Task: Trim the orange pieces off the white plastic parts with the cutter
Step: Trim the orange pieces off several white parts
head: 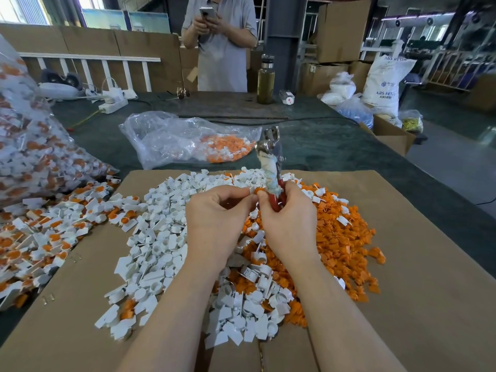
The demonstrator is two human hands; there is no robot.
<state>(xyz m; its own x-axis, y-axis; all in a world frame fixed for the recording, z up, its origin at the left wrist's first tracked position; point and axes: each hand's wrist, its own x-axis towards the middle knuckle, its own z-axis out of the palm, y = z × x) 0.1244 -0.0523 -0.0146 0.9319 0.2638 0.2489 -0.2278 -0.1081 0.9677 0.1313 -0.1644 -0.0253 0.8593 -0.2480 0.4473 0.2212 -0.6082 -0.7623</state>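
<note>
The right hand (288,218) grips the cutter (271,159) by its red handles, blades pointing up and away, one handle wrapped in pale cloth. The left hand (217,210) pinches a small part (255,189) between thumb and fingers (243,193), held against the right thumb just below the cutter; it shows white with a bit of orange, though it is too small and too covered to say how the two join.

With the blades up and clear of the part, the step in hand looks like seating the piece before the cut. To do it well, turn the part so the orange tab faces out, bring the blades down flush to the white body, keep the left fingertips behind the cut line, and close in one firm squeeze so no stub remains.

Counts: one cutter, one part in hand. On the cardboard (418,264) lie two heaps beyond counting, white parts (161,253) to the left, orange pieces (346,237) to the right. Untrimmed parts (51,232) spill from one big bag (24,146) at far left; a second bag (185,140) lies on the bench (322,146) beyond. One person (220,49) stands behind it with a phone; one bottle (265,79) stands near.
</note>
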